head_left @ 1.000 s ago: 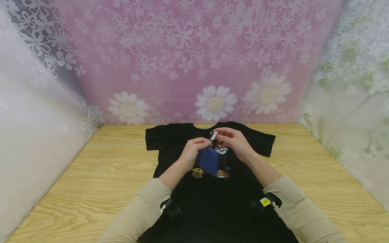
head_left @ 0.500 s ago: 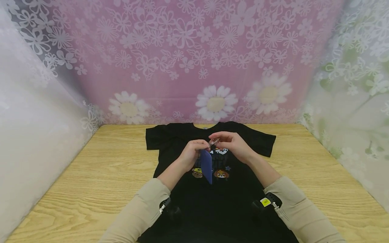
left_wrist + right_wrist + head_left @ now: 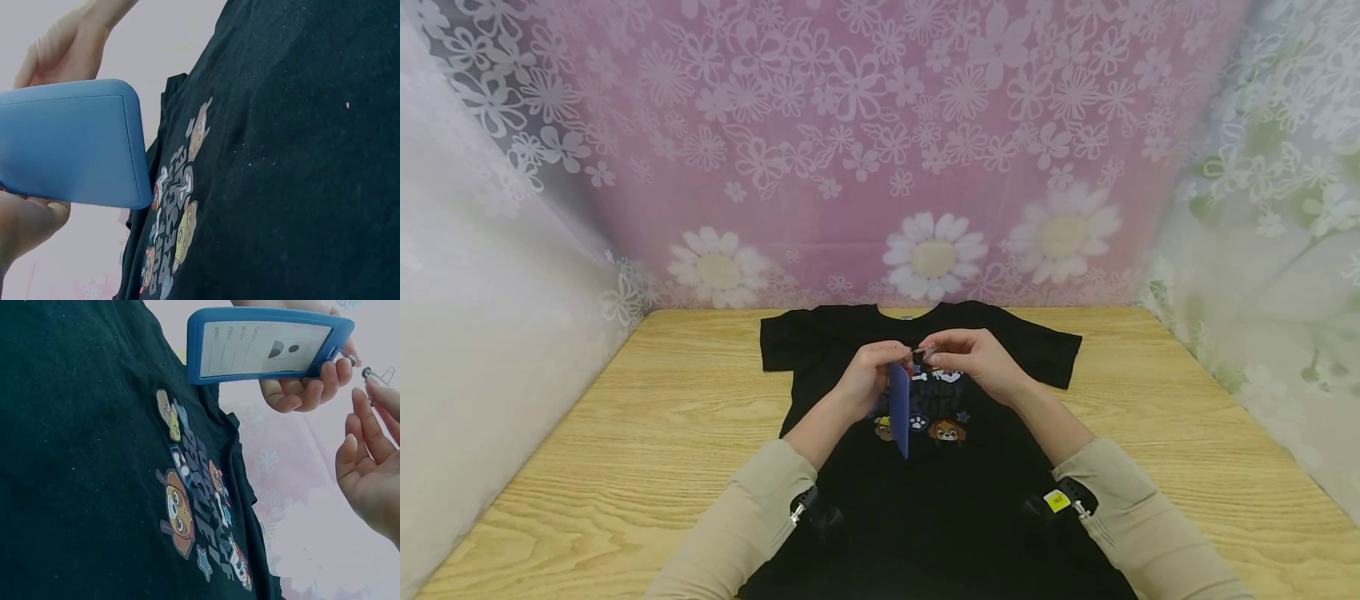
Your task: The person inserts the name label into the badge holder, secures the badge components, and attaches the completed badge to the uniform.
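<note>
My left hand (image 3: 867, 377) holds a blue badge holder (image 3: 899, 417) by its slotted top end, and the holder hangs down edge-on in the head view. Its front, in the right wrist view, has a white printed card (image 3: 262, 347) behind it; the left wrist view shows its plain blue back (image 3: 69, 147). Thumb and fingers of my right hand (image 3: 979, 360) pinch a small metal clip with a pin (image 3: 380, 382), just right of the holder's top. Both hands are above a black T-shirt (image 3: 940, 517) spread on the table.
A wood-grain table (image 3: 625, 467) carries the shirt, whose collar points to the back. Cartoon dog faces (image 3: 947, 429) and lettering are printed on its chest. A pink flowered backdrop (image 3: 820, 183) stands behind, with pale curtains (image 3: 1285, 217) at the sides.
The badge holder has turned from showing its broad side to nearly edge-on and shifted slightly left. The metal clip has tilted flatter between the hands.
</note>
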The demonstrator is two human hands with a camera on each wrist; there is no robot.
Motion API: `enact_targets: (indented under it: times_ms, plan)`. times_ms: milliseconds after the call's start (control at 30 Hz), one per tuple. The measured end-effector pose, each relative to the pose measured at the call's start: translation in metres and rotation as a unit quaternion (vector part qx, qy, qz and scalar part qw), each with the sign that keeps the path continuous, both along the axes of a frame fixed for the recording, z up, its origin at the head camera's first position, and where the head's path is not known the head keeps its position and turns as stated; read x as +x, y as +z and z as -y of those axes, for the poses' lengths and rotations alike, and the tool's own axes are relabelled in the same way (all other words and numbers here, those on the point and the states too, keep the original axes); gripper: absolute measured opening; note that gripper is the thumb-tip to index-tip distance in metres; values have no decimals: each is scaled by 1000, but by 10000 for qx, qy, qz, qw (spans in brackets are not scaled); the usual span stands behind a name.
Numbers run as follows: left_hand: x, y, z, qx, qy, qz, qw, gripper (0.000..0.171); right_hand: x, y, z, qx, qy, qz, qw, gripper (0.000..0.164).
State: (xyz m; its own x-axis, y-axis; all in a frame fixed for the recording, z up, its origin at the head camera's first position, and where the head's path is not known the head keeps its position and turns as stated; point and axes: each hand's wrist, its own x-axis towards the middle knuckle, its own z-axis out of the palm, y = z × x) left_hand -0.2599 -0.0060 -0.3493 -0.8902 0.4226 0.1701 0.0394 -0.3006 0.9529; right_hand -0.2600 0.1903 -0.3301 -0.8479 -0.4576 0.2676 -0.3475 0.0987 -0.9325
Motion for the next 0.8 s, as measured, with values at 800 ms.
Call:
enact_targets:
  times_ms: [800]
  plan:
    - [5, 5, -2, -1870, 1037, -1306, 9681, 26, 2, 4, 5, -267, -615, -322, 9972, 21]
